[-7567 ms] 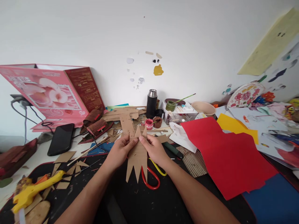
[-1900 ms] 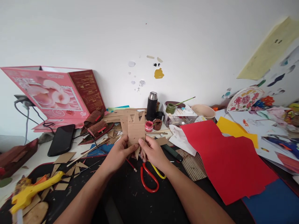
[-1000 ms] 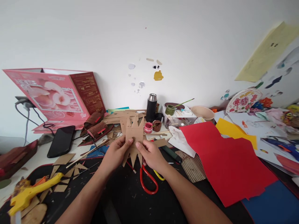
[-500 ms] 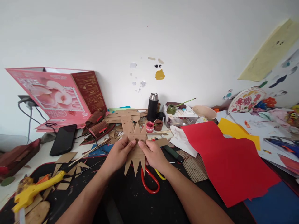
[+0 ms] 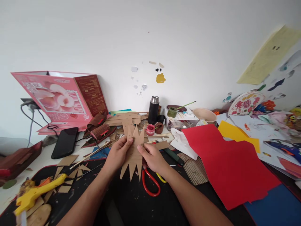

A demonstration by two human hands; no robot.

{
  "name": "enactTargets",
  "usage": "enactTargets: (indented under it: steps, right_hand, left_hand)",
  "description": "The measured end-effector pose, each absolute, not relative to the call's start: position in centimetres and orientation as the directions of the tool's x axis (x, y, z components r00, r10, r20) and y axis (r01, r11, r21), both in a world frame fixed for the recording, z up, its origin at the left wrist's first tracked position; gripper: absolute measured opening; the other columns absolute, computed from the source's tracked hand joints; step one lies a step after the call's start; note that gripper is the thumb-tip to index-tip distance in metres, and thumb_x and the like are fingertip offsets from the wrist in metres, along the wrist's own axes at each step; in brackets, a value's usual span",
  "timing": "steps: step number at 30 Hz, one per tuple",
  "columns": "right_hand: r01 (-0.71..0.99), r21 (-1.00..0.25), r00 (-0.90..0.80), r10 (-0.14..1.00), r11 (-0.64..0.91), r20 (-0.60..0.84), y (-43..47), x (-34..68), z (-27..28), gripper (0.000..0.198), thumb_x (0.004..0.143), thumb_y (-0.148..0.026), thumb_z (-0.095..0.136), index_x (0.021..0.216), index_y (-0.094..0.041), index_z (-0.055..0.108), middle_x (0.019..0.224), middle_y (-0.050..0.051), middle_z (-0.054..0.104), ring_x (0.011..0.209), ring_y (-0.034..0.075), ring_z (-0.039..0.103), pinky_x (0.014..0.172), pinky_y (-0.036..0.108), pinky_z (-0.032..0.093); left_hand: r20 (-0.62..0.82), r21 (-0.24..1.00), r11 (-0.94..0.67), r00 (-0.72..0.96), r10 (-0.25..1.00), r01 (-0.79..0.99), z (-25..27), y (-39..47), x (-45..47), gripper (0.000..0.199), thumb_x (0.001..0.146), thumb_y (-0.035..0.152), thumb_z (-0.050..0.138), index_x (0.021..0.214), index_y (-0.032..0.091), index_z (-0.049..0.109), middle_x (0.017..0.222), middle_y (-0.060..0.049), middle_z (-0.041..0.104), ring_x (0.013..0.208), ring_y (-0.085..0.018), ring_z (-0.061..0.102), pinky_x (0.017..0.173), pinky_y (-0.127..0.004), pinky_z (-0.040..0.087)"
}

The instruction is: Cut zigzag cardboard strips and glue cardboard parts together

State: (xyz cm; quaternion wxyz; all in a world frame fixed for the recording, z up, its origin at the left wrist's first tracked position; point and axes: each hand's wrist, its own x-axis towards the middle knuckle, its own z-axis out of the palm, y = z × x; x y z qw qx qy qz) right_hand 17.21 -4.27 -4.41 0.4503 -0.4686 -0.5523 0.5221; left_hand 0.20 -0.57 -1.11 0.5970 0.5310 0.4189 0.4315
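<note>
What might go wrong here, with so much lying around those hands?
The cardboard piece held between the left hand and right hand has thin points that could bend or tear if pressed. Its upper end appears near the open red jar, so a careless reach might tip it or smear the cardboard. The right hand might also snag the red handle showing just below it.

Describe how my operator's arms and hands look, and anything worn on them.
The left hand and right hand are bare: no gloves, rings or watch show. The left forearm and right forearm show no sleeves.
</note>
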Motion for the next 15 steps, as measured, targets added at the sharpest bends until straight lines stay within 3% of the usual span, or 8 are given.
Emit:
enactTargets:
  steps: [5, 11, 15]
  right_hand:
    - [0.014, -1.0, -0.059, 0.998, 0.017, 0.016, -3.9, 17.5, -4.5, 0.066, 0.09, -0.091, 0.057, 0.079, -0.026, 0.055, 0.054, -0.004, 0.052, 0.041, 0.017, 0.052, 0.04, 0.028, 0.04]
    - [0.143, -0.987, 0.005, 0.997, 0.071, 0.073, -3.8, 17.7, -4.6, 0.061, 0.099, -0.083, 0.051, 0.076, -0.026, 0.055, 0.053, -0.004, 0.047, 0.045, 0.017, 0.048, 0.045, 0.03, 0.038]
    - [0.224, -0.964, 0.033, 0.988, 0.141, 0.152, -3.7, 17.7, -4.4, 0.056, 0.103, -0.073, 0.05, 0.076, -0.024, 0.055, 0.062, -0.001, 0.053, 0.059, 0.019, 0.053, 0.056, 0.03, 0.04]
  left_hand:
    - [0.114, 0.984, -0.147, 0.282, 0.953, 0.102, -1.4, -0.9, 0.5, 0.06, 0.08, 0.081, 0.074, 0.075, 0.021, 0.066, 0.076, -0.002, 0.066, 0.076, -0.021, 0.057, 0.069, -0.029, 0.047]
    - [0.186, 0.948, -0.23, 0.202, 0.962, 0.222, -2.4, -1.4, 0.9, 0.046, 0.087, 0.063, 0.074, 0.068, 0.024, 0.058, 0.068, 0.0, 0.057, 0.072, -0.021, 0.052, 0.066, -0.029, 0.043]
    - [0.162, 0.946, -0.205, 0.182, 0.97, 0.252, -2.5, -1.4, 1.2, 0.046, 0.085, 0.062, 0.076, 0.067, 0.024, 0.057, 0.064, 0.002, 0.054, 0.068, -0.02, 0.051, 0.063, -0.029, 0.041]
